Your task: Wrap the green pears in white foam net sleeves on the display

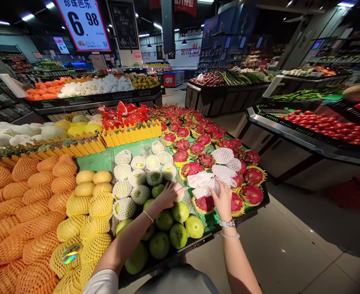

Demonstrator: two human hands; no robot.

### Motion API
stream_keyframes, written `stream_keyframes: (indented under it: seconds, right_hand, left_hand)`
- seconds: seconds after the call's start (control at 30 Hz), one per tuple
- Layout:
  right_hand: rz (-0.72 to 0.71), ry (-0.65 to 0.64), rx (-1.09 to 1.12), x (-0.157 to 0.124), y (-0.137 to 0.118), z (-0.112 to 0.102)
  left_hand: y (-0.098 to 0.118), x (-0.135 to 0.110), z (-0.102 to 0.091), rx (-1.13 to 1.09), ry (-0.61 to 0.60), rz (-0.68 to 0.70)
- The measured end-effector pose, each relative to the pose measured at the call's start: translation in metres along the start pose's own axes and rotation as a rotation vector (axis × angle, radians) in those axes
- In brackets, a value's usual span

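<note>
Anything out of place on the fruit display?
Loose white foam nets lie across the dragon fruit, at the right hand. Looks odd: dragon fruit sit in yellow nets, while similar white ones wrap green fruit alongside. No spill or obvious damage visible.

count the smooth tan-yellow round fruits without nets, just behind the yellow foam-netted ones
4: back-left fruit, back-right fruit, front-left fruit, front-right fruit. More may be hidden underneath.

My left forearm (127,240) slants inward; the left hand (168,195) shows its back, fingers pointing right. My right forearm (238,261) reaches forward, the right hand (222,199) with fingers bent.
</note>
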State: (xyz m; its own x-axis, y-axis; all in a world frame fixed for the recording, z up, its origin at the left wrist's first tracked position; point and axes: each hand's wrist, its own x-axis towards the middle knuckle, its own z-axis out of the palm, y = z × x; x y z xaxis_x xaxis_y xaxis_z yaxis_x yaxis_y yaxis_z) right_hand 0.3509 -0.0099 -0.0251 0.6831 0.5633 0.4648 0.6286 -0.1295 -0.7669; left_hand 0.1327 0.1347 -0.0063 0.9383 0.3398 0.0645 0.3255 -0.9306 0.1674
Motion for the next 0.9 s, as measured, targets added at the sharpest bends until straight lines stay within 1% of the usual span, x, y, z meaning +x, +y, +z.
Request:
stream_keyframes:
  seconds: [0.07, 0.13, 0.2, 0.27, 0.33, 0.4, 0.47, 0.53, 0.6, 0.67, 0.73, 0.77, 0.83, 0.87, 0.9]
  right_hand:
    - [-0.007, -0.005, -0.009, 0.002, 0.002, 0.002]
    - [-0.019, 0.006, -0.02, 0.004, 0.004, -0.001]
    - [-0.022, 0.05, -0.029, 0.008, 0.006, -0.008]
    - [-0.021, 0.102, -0.071, 0.019, 0.012, -0.016]
    - [-0.034, 0.119, -0.185, 0.033, 0.022, -0.022]
    - [-0.059, 0.11, -0.309, 0.05, 0.033, -0.025]
    - [-0.078, 0.118, -0.344, 0.065, 0.042, -0.025]
    - [-0.085, 0.148, -0.328, 0.075, 0.045, -0.026]
    - [-0.085, 0.204, -0.306, 0.077, 0.04, -0.029]
    - [-0.094, 0.318, -0.231, 0.071, 0.026, -0.033]
    - [-0.104, 0.474, -0.025, 0.055, 0.005, -0.033]
    - [-0.093, 0.478, 0.089, 0.045, -0.007, -0.03]
    - [-0.017, 0.343, 0.285, 0.018, -0.033, -0.019]
    - [0.062, 0.234, 0.392, 0.003, -0.046, -0.011]
    - [0.183, 0.094, 0.519, -0.012, -0.058, -0.001]
  left_hand:
    - [0.0, -0.004, -0.002, 0.001, 0.008, 0.002]
    - [-0.001, -0.008, -0.007, -0.019, -0.001, 0.022]
    - [-0.001, -0.016, -0.016, -0.036, 0.017, 0.022]
    - [0.001, -0.028, -0.029, -0.047, 0.068, -0.027]
    - [0.005, -0.045, -0.045, -0.067, 0.119, -0.094]
    - [0.01, -0.068, -0.061, -0.125, 0.145, -0.136]
    - [0.015, -0.094, -0.074, -0.215, 0.167, -0.178]
    - [0.02, -0.12, -0.081, -0.307, 0.23, -0.274]
    - [0.026, -0.143, -0.078, -0.396, 0.337, -0.388]
    - [0.033, -0.159, -0.066, -0.506, 0.476, -0.495]
    - [0.042, -0.167, -0.051, -0.634, 0.619, -0.593]
    - [0.047, -0.169, -0.043, -0.691, 0.678, -0.635]
    - [0.057, -0.167, -0.03, -0.781, 0.741, -0.671]
    - [0.062, -0.165, -0.026, -0.821, 0.762, -0.675]
    - [0.066, -0.162, -0.022, -0.861, 0.781, -0.669]
